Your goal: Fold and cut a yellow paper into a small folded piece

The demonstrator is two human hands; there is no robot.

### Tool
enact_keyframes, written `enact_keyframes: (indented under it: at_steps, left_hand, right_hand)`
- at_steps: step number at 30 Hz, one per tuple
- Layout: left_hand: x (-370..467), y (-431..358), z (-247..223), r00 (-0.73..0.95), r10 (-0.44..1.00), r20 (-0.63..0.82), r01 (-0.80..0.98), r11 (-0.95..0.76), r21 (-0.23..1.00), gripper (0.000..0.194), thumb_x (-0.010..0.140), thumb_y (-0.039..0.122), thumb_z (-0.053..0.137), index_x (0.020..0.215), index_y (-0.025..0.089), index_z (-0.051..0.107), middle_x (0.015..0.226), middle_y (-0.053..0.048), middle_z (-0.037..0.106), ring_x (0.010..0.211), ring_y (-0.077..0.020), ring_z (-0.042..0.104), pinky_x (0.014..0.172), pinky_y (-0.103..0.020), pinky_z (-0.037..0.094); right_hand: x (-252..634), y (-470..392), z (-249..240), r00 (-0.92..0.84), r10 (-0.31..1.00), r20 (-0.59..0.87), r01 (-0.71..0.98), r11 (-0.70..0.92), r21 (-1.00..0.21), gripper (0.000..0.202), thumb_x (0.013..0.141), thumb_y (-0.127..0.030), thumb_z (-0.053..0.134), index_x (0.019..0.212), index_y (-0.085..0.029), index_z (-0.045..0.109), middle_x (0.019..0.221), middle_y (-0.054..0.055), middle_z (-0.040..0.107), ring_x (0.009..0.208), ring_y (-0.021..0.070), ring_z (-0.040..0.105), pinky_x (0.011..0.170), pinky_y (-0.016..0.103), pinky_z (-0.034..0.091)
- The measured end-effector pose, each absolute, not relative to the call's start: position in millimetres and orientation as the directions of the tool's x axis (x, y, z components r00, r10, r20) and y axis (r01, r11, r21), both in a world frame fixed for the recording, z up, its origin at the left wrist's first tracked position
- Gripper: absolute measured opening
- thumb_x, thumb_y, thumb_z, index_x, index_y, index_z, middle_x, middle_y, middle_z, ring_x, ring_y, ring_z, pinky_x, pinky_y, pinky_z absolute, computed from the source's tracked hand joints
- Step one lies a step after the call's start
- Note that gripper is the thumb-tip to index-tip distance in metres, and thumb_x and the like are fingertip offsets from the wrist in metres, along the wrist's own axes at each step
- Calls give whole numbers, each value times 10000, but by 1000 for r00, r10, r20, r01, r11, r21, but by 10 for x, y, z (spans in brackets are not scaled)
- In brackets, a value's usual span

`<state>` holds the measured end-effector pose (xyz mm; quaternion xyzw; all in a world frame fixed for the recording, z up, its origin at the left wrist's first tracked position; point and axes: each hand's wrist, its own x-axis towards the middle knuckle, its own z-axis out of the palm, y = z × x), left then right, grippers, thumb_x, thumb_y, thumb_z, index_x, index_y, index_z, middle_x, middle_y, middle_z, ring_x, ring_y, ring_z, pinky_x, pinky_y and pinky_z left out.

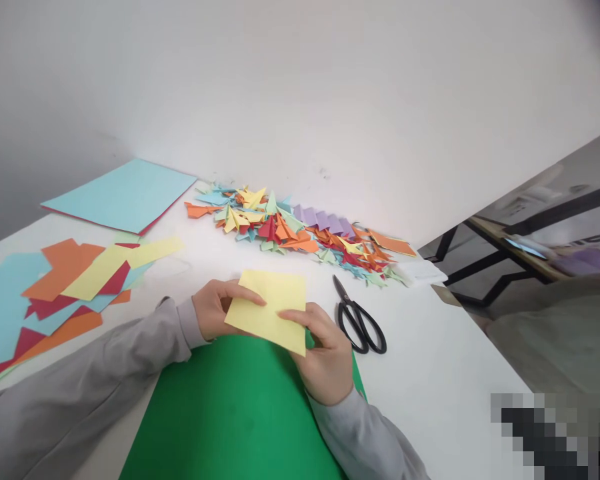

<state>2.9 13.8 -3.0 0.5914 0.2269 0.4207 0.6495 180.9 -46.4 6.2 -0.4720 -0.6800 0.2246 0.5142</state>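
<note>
A square-looking sheet of yellow paper [270, 293] is held up between both hands, above the far end of a green mat [230, 413]. My left hand [217, 310] pinches its left side, thumb on top and the other fingers underneath. On the right side, my right hand [325, 350] grips the sheet the same way. Fingers beneath the paper are mostly hidden. Black-handled scissors [361, 323] lie on the table just right of my right hand, pointing away.
Folded paper pieces in several colours [280, 230] are heaped along the wall. At left lie loose coloured paper scraps [75, 287], with large light-blue sheets [125, 193] behind them. The white table's [430, 373] right edge runs diagonally; black-framed furniture [495, 267] stands beyond.
</note>
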Motion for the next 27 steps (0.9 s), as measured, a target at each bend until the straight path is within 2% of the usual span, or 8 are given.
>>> enact_keyframes:
  at_steps: [4,9,12,15,19,23,25,27]
  left_hand:
    - [86,100,-21,418,890,183,-238,-87,967,201,527,198,734,722,155,710,861,-117,668,797,-267,625,664,-343,510]
    - [90,87,70,435,894,108,-184,-30,983,95,558,179,704,652,164,711,769,-83,697,736,-230,639,663,-310,512]
    - [110,62,107,460,885,69,-163,8,987,129,616,190,661,734,173,711,812,-52,702,784,-218,640,738,-320,506]
    - [156,19,111,418,908,23,-146,42,988,168,612,193,665,772,174,711,797,-41,704,804,-220,640,747,-314,508]
    - [208,-10,79,289,957,0,-169,51,984,109,593,216,682,678,153,709,742,-42,703,747,-209,639,707,-301,516]
    - [230,-12,40,197,980,-19,-145,48,988,129,584,235,687,655,128,682,628,-31,679,609,-171,619,603,-277,517]
    - [243,-20,33,177,984,-34,-176,65,982,150,564,228,699,664,130,644,603,-19,664,551,-152,603,555,-270,516]
    - [257,-29,35,165,985,-45,-228,83,970,222,540,208,713,699,149,570,597,-3,655,528,-149,598,520,-276,518]
  right_hand:
    - [1775,-449,84,-113,916,385,308,401,-863,265,649,-179,677,898,-269,661,977,58,613,901,213,587,726,312,485]
    - [1775,-426,39,-35,959,283,177,284,-942,211,596,-216,723,802,-253,695,904,49,652,851,214,607,740,337,486]
    - [1773,-413,-8,50,985,164,14,164,-986,135,639,-237,693,774,-246,706,849,33,688,815,203,620,753,350,482]
    - [1758,-401,-49,114,993,38,-90,48,-995,100,652,-237,684,748,-226,710,828,26,706,772,194,628,746,352,477]
    - [1738,-390,-75,167,986,-7,-143,17,-990,76,603,-227,717,660,-185,693,755,21,705,693,175,615,671,324,481]
    - [1719,-391,-56,218,976,2,-118,29,-993,131,578,-222,729,591,-153,619,562,-10,633,531,118,542,510,248,440]
    - [1704,-393,-35,236,972,3,-151,40,-988,193,564,-214,737,658,-165,576,543,-34,608,484,96,513,466,221,416]
    - [1689,-394,-19,248,969,-17,-207,36,-978,358,546,-198,746,834,-200,535,575,-48,626,476,93,518,456,210,416]
